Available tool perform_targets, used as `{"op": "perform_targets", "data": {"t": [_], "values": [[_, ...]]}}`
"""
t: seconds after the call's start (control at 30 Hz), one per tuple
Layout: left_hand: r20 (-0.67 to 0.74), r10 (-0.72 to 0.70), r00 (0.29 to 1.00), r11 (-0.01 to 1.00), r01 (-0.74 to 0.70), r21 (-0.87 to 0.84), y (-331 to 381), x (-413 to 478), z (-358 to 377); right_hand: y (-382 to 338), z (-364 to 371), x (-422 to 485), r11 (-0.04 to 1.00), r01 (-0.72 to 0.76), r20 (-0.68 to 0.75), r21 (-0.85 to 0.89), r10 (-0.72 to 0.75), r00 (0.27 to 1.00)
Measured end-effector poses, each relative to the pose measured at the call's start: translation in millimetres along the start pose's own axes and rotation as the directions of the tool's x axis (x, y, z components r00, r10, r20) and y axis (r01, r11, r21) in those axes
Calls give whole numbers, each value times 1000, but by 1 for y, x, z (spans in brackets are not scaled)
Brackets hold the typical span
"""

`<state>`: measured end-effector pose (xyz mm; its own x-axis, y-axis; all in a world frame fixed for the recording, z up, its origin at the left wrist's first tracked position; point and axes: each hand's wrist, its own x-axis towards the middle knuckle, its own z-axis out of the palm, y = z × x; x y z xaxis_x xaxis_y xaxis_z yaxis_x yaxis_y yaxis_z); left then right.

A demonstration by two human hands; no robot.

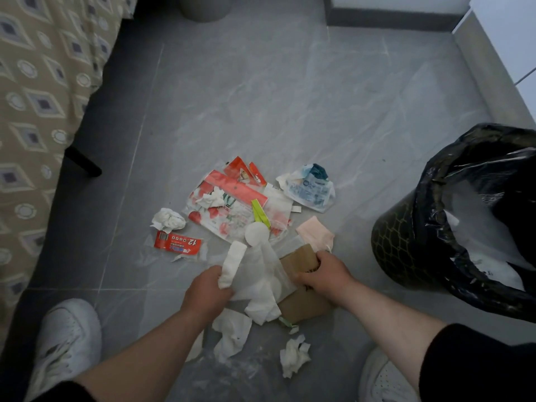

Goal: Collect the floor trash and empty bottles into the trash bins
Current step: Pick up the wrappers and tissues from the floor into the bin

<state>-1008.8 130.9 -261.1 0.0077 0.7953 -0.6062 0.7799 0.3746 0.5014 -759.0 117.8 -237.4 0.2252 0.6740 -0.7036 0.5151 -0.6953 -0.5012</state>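
**Floor trash pickup: early stage, both hands loaded.**

Our left hand [207, 288] is curled round a white folded tissue strip [232, 265]. Our right hand [322, 275] grips a flat brown cardboard piece [301, 261] at 6 o'clock of the pile. We judge most work remains: the large red-and-white plastic wrapper [229, 207], the blue-and-white pouch [311, 190] at 1 o'clock and the small red wrapper [178, 242] at 9 o'clock lie on the floor. The round black-bagged trash bin [394, 236] stands at 3 o'clock. No bottles show.

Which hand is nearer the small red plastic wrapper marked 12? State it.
Left. The left hand, gripping white tissue, is just right of the red wrapper; the right hand grips brown cardboard farther right.
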Motion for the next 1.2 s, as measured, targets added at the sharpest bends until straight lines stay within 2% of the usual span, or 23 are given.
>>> {"op": "perform_targets", "data": {"t": [0.1, 0.23, 0.33, 0.43, 0.53, 0.67, 0.77, 0.93, 1.1, 1.2], "values": [[-91, 56, 994, 996, -62, -71, 10, -9, -18, -16, -25, -5, 999, 44, -15, -27, -45, 999], [-276, 35, 961, 983, -82, -161, 20, -28, -42, -42, -58, -24, 989, 116, -30, -87, -119, 992], [-313, -34, 949, 960, -56, -273, 37, -48, -56, -59, -83, -47, 979, 171, -20, -113, -175, 984], [-303, -32, 952, 887, -113, -448, 72, -73, -70, -78, -118, -81, 956, 261, -10, -136, -265, 964], [-287, 26, 958, 796, -194, -573, 118, -94, -84, -94, -166, -118, 937, 325, -114, -130, -339, 934], [-279, 151, 948, 698, -302, -649, 193, -118, -90, -86, -236, -155, 916, 394, -319, 73, -353, 879], [-300, 271, 914, 664, -404, -630, 253, -135, -78, -59, -282, -166, 862, 432, -464, 264, -279, 841], [-249, 463, 851, 680, -521, -516, 343, -153, -26, 0, -349, -171, 748, 487, -658, 452, -89, 747], [-128, 562, 817, 736, -565, -374, 396, -149, 34, 54, -383, -173, 630, 523, -709, 575, 63, 703], [-82, 603, 793, 761, -603, -240, 407, -139, 65, 73, -385, -174, 595, 546, -729, 590, 101, 677]]}}
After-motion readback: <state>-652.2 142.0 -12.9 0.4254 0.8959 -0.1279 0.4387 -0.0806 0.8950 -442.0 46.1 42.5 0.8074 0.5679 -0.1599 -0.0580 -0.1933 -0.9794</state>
